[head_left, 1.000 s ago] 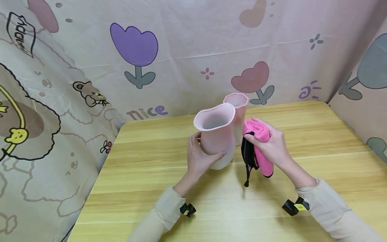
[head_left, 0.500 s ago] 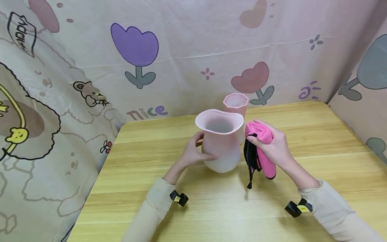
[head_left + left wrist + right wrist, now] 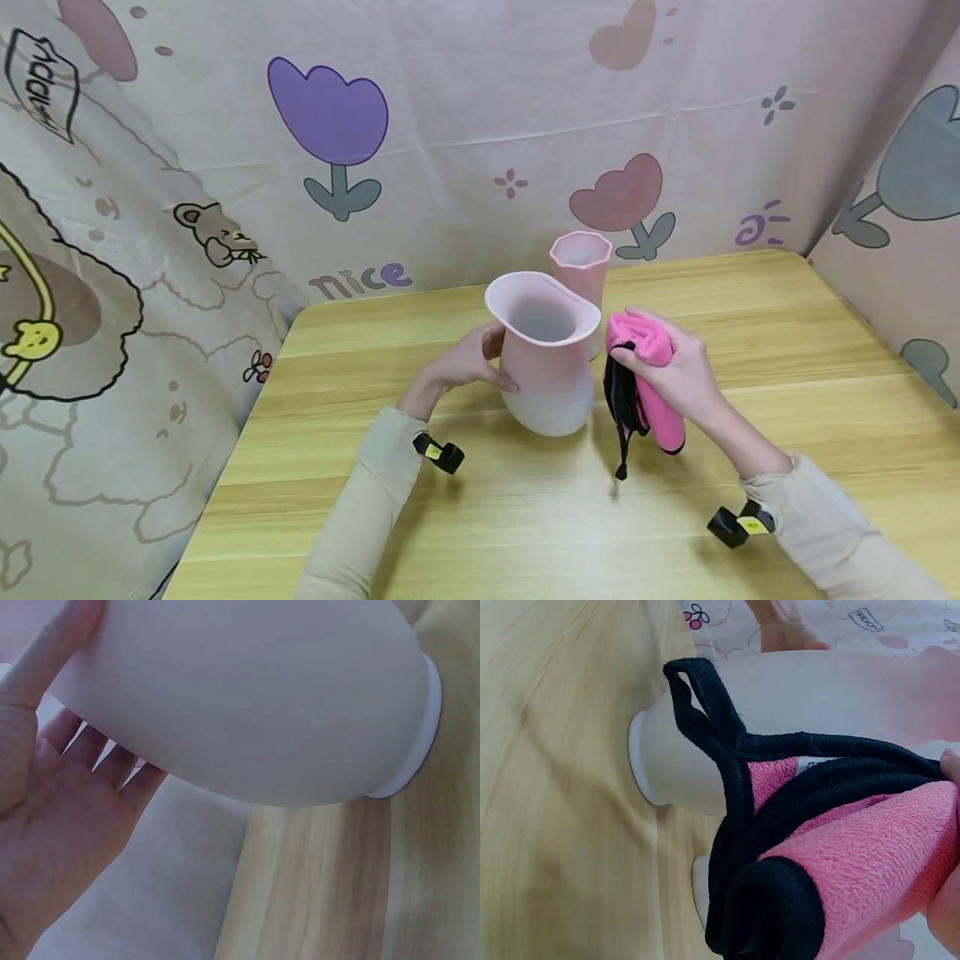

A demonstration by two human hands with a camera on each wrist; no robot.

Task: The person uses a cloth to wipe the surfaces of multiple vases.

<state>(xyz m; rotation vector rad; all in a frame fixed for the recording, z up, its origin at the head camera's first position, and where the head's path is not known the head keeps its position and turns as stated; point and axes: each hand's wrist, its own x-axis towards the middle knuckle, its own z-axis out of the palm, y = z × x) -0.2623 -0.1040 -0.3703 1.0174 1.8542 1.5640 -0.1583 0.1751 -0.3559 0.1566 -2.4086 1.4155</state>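
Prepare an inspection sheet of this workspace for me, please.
Surface: wood-grain table.
Job's things: flared vase in front of narrower pink vase; pink cloth with black edging.
Clutter: nothing seen.
Hands: left hand has its thumb at the flared vase's side, firmness of hold unclear; right hand grips the pink cloth.
Cables: thin dark line at lower left, possibly a cable.
Surroundings: printed fabric backdrop.

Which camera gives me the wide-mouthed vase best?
Head: it shows the vase from flared rim to bottom, opening included. Left wrist: only body and base. Right wrist: its side, partly behind the pink cloth.
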